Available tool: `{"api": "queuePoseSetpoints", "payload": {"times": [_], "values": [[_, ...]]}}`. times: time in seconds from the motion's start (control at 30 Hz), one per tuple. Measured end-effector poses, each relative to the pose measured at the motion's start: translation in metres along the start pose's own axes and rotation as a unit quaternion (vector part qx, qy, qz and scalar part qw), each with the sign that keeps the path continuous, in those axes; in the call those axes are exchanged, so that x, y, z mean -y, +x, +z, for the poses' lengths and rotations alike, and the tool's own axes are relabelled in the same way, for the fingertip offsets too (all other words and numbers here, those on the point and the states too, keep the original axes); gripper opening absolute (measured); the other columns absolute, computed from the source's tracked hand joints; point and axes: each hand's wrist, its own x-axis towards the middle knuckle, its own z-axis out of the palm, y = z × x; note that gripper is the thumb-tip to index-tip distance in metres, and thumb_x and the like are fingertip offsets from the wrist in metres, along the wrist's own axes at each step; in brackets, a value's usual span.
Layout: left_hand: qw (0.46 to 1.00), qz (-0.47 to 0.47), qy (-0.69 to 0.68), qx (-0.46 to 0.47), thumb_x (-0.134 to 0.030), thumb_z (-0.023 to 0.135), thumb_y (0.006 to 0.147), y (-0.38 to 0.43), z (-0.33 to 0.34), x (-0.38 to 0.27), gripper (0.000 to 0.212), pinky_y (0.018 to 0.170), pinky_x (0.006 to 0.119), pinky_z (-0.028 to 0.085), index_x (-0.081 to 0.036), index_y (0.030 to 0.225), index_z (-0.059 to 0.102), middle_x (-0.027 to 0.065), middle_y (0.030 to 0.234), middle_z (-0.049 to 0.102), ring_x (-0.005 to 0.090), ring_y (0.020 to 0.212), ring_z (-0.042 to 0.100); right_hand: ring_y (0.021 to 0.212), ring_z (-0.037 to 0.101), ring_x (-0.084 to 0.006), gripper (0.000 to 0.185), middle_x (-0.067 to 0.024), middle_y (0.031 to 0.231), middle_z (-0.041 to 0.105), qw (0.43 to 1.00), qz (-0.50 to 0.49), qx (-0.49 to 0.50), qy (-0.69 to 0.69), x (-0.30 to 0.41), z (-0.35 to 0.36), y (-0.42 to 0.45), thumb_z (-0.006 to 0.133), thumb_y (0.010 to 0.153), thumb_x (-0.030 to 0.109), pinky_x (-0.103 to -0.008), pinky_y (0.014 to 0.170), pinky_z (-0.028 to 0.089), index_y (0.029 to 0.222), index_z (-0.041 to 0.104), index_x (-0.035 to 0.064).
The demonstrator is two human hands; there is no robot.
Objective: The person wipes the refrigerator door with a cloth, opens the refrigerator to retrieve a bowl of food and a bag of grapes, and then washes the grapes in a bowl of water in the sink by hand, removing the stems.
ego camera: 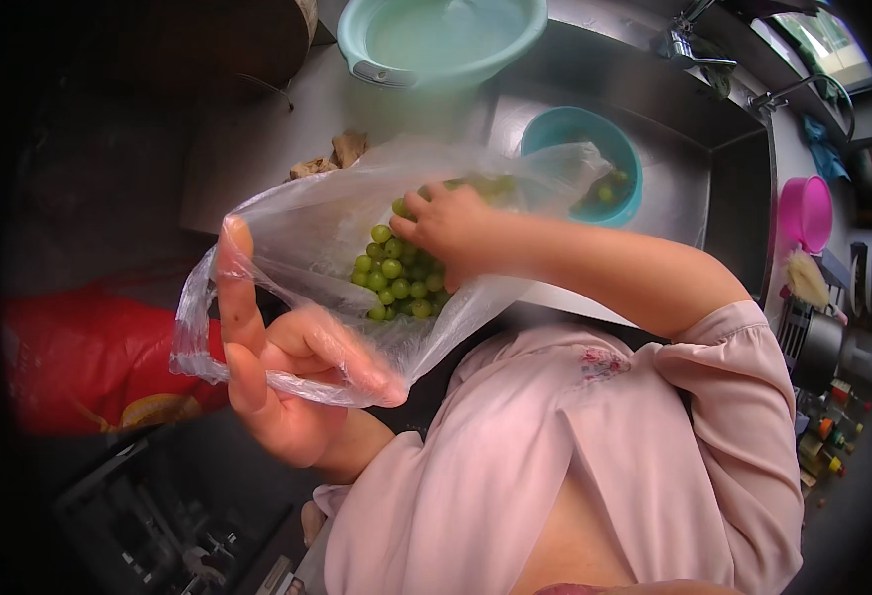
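My left hand (294,387) holds a clear plastic bag (294,223) by its mouth, fingers spread inside the opening and stretching it wide. Inside the bag lies a bunch of green grapes (391,271). My right hand (443,230) reaches over the edge into the bag and grasps the upper part of the bunch; its fingertips are partly hidden among the grapes. The bag's far end reaches toward a teal bowl (633,201) in the sink, where a few more green grapes (605,193) are seen.
The steel sink (674,186) has faucets (680,48) along its far side. A pale green basin (376,74) stands at the back. Brown crumpled material (324,160) lies on the counter. To the left is a red bag (108,357); a pink container (806,214) and several bottles are at right.
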Motion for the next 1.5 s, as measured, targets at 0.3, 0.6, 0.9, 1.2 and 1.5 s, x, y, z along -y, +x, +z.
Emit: {"api": "queuePoseSetpoints", "payload": {"times": [0.3,0.6,0.9,1.2,1.5], "values": [[0.996,-0.032,0.086,-0.004,-0.038,0.021,0.095,-0.008,-0.014,-0.003,0.053,0.048,0.031,0.054,-0.012,0.141,0.014,0.0112,0.055,0.053,0.0204,0.042,0.056,0.099,0.051,-0.0308,0.055,-0.012,0.106,0.051,0.998,0.042,-0.03,0.042,0.0,0.012,-0.006,0.071,0.055,0.017,-0.0379,0.075,0.048,0.107,0.052,0.007],[0.997,-0.054,0.051,0.015,-0.037,0.022,0.095,-0.002,-0.006,0.005,0.053,0.048,0.032,0.054,-0.012,0.141,0.012,0.0131,0.06,0.055,0.0215,0.043,0.056,0.08,0.059,-0.0272,0.032,-0.0121,0.084,0.059,0.964,0.093,-0.003,0.251,-0.036,0.014,-0.019,0.063,0.062,0.005,-0.037,0.067,0.048,0.093,0.058,0.0092],[0.997,-0.061,-0.053,-0.012,-0.034,0.023,0.096,-0.003,-0.002,0.008,0.053,0.044,0.037,0.054,-0.013,0.141,0.007,0.0189,0.062,0.054,0.0253,0.046,0.058,0.061,0.057,-0.0109,0.022,-0.0037,0.086,0.057,0.642,-0.028,-0.119,0.757,-0.086,-0.056,-0.091,0.063,0.067,-0.004,-0.0232,0.044,0.048,0.086,0.056,0.0043],[0.996,-0.047,-0.04,-0.063,-0.039,0.021,0.095,-0.015,0.011,0.009,0.058,0.047,0.033,0.053,-0.011,0.141,0.0,0.0207,0.061,0.053,0.0249,0.043,0.054,0.064,0.053,-0.0111,0.023,-0.0015,0.078,0.054,0.653,0.364,-0.178,0.64,-0.207,0.047,-0.128,0.064,0.069,0.006,-0.0244,0.047,0.047,0.089,0.053,0.0093],[0.999,-0.041,-0.015,-0.013,-0.037,0.019,0.096,-0.023,0.005,-0.002,0.052,0.052,0.04,0.055,-0.02,0.141,0.0,0.0239,0.07,0.054,0.0286,0.05,0.056,0.07,0.063,-0.026,0.037,-0.0142,0.097,0.061,0.796,0.389,-0.069,0.459,-0.197,0.044,-0.119,0.061,0.072,0.011,-0.0343,0.047,0.055,0.108,0.058,0.0032]]}}
